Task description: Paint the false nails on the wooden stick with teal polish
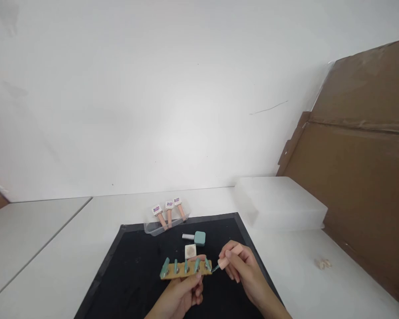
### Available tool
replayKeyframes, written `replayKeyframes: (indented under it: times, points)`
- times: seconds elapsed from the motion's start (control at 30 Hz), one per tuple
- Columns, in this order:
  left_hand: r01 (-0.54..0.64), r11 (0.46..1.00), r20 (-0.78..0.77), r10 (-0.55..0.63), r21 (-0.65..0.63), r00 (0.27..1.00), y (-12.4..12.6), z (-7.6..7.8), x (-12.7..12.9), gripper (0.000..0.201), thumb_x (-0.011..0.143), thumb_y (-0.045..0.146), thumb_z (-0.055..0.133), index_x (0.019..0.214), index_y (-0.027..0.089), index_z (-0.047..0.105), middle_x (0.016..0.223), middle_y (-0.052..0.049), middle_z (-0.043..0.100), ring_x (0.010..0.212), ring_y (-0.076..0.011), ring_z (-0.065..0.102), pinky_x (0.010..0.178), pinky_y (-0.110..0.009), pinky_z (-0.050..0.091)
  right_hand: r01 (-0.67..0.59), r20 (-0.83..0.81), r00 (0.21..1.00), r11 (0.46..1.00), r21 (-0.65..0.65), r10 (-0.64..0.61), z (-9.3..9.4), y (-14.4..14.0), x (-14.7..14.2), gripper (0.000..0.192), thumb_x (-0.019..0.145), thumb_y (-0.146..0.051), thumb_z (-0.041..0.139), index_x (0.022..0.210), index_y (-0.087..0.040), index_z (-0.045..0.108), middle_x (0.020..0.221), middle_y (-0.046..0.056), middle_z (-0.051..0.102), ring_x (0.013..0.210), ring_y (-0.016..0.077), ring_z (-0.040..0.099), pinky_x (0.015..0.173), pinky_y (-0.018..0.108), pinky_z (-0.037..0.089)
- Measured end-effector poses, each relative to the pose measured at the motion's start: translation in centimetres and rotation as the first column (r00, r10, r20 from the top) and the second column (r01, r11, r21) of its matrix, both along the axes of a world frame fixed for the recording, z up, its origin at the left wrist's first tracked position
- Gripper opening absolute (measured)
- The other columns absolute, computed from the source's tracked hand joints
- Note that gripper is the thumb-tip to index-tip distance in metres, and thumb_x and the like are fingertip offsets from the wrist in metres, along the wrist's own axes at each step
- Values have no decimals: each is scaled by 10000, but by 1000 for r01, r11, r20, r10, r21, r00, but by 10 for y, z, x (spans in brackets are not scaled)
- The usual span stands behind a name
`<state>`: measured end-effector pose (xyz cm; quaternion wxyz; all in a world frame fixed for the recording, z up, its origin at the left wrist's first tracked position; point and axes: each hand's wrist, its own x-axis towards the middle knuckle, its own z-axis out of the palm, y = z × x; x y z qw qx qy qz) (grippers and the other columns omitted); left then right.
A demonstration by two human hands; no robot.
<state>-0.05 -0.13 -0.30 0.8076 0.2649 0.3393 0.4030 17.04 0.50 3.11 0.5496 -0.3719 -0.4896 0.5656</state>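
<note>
My left hand (pixel 183 292) grips a tan strip (pixel 182 271) from below, thumb on its front edge. Several teal false nails (pixel 197 265) stand up along the strip in a row. Between the fingers and thumb of my right hand (pixel 241 266) is a nail polish brush (pixel 231 257) with a pink handle. Its teal-coated tip is close to the strip's right end, by the last nail; whether it touches I cannot tell. Just behind the strip stands a small white square bottle (pixel 190 251), partly hidden. Beyond it lies a teal bottle (pixel 200 238) with a pale cap.
A black mat (pixel 133 252) lies under my hands on the white table (pixel 53 248). At its back edge, a clear tray (pixel 153 230) holds three pink-capped bottles (pixel 169 212). A white translucent box (pixel 286 204) stands back right, with beige scraps (pixel 323 263) nearer and cardboard (pixel 359 177) beside it.
</note>
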Motion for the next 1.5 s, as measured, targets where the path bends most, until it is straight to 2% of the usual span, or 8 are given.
replayKeyframes:
  times: [0.1, 0.2, 0.33, 0.5, 0.7, 0.93, 1.13, 1.5]
  points:
    - [3, 1000, 2, -3, 3, 1000, 0, -1, 0, 719, 562, 349, 746, 1205, 198, 461, 614, 43, 459, 521, -66, 376, 518, -245, 222, 43, 11, 999, 998, 56, -43, 1, 0, 0, 295, 782, -394, 577, 622, -153, 635, 609, -6, 553, 350, 39, 320, 394, 220, 278]
    - [11, 1000, 5, -11, 5, 1000, 0, -1, 0, 699, 571, 347, 741, 1198, 208, 467, 609, 47, 452, 517, -64, 368, 517, -244, 222, 37, 55, 998, 995, 91, -42, 3, 0, 0, 294, 772, -405, 581, 629, -164, 672, 831, 38, 591, 390, 43, 391, 402, 226, 315]
    - [24, 1000, -1, -24, 18, 1000, 1, 0, -1, 655, 587, 348, 730, 1180, 210, 487, 603, 44, 448, 531, -70, 373, 524, -245, 227, -2, 55, 998, 998, 68, -2, 3, 1, 0, 303, 778, -375, 584, 584, -152, 648, 753, 19, 578, 368, 30, 361, 393, 221, 275]
    - [11, 1000, -6, -11, 6, 1000, 0, 1, -1, 666, 575, 342, 735, 1179, 209, 491, 612, 41, 454, 532, -71, 367, 529, -248, 225, -36, -9, 999, 999, 10, 36, 1, 0, 0, 283, 795, -366, 568, 626, -147, 628, 458, -55, 438, 333, 38, 257, 377, 212, 222]
    - [20, 1000, -3, -20, 11, 1000, 0, 2, 0, 663, 570, 344, 739, 1173, 215, 495, 606, 44, 461, 523, -67, 369, 523, -244, 224, 10, 21, 1000, 995, 95, -12, 3, 0, -1, 283, 786, -365, 576, 614, -159, 664, 820, 28, 582, 388, 29, 367, 404, 223, 287]
    - [25, 1000, -2, -25, 2, 1000, 0, 3, -2, 635, 577, 325, 738, 1159, 212, 510, 603, 40, 464, 530, -73, 381, 532, -249, 242, -23, -23, 999, 999, 27, 24, 1, 0, 0, 274, 788, -372, 576, 642, -147, 632, 464, -52, 440, 340, 40, 270, 377, 211, 233]
    - [6, 1000, -8, -6, 3, 1000, -2, 7, -1, 604, 594, 317, 725, 1151, 213, 518, 600, 40, 466, 533, -76, 384, 539, -251, 257, 23, 19, 1000, 994, 103, -25, 0, 0, 1, 281, 782, -369, 579, 608, -169, 675, 809, 30, 591, 385, 34, 371, 391, 220, 317]
    - [14, 1000, 9, -13, -9, 1000, 0, 4, -1, 653, 573, 335, 739, 1167, 206, 499, 595, 44, 468, 511, -65, 381, 512, -238, 240, 0, 10, 1000, 996, 94, -1, 1, 0, -1, 245, 775, -327, 606, 597, -175, 675, 764, 13, 585, 378, 23, 363, 394, 213, 287]
